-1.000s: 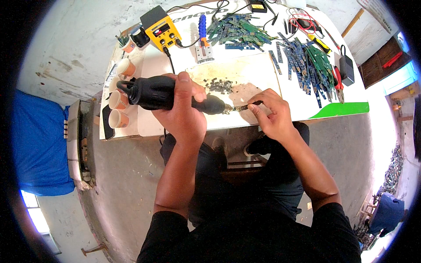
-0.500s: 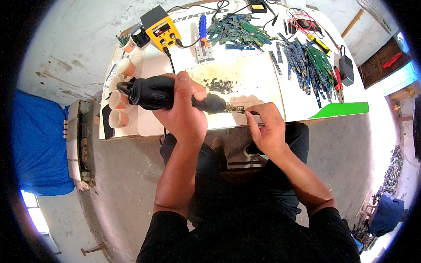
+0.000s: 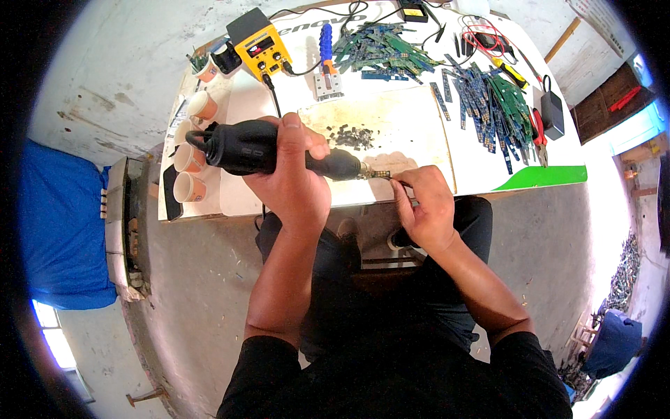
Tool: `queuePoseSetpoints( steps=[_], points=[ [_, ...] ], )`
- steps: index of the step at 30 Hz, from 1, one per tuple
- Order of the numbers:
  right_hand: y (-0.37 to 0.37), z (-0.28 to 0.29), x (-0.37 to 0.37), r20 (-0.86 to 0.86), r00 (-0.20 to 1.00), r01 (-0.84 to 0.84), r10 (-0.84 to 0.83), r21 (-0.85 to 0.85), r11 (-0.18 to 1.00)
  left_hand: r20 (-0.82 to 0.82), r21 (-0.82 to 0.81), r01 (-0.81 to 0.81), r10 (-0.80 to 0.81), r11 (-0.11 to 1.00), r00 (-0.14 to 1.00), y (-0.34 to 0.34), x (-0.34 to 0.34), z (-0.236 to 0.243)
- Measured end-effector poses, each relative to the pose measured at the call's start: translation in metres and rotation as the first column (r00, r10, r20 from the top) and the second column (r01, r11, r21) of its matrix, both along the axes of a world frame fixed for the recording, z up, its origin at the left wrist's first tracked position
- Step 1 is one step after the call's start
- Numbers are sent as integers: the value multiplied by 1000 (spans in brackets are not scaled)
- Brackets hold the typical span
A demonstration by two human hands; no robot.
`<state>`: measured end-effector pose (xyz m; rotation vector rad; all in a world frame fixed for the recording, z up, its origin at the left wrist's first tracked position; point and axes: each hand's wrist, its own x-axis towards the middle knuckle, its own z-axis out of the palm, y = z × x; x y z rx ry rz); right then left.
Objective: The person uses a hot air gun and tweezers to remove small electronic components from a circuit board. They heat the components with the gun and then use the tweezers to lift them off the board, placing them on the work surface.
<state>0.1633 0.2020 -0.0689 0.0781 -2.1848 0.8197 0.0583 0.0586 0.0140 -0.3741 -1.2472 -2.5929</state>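
Left hand (image 3: 293,178) wraps around black hot-air tool (image 3: 279,150), nozzle pointing right. Right hand (image 3: 427,206), fingers curled, pinches small circuit strip (image 3: 379,174) at nozzle tip, over tabletop (image 3: 481,164) edge.

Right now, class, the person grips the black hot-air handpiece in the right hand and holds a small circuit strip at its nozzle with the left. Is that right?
Not quite: the hands are swapped. In the head view, the left hand grips the black hot-air handpiece, and the right hand holds the small circuit strip at its nozzle.
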Motion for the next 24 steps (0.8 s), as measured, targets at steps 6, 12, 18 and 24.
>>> queuePoseSetpoints(
  steps=[6, 12, 18, 24],
  points=[
    [8, 0, -27, -40, 998, 46, -48, -60, 997, 19, 9, -6, 6, 1000, 1000, 0, 1, 2],
    [17, 3, -11, 42, 988, 152, -147, -145, 978, 63, 37, 39, -41, 999, 997, 6, 5, 2],
    [18, -9, 43, 93, 987, 148, -128, -265, 953, 49, 16, 64, -65, 998, 997, 11, 9, -3],
    [16, -26, 70, 63, 997, 67, -43, -447, 892, 51, -7, 42, -41, 999, 998, 14, 10, -5]
  ],
)
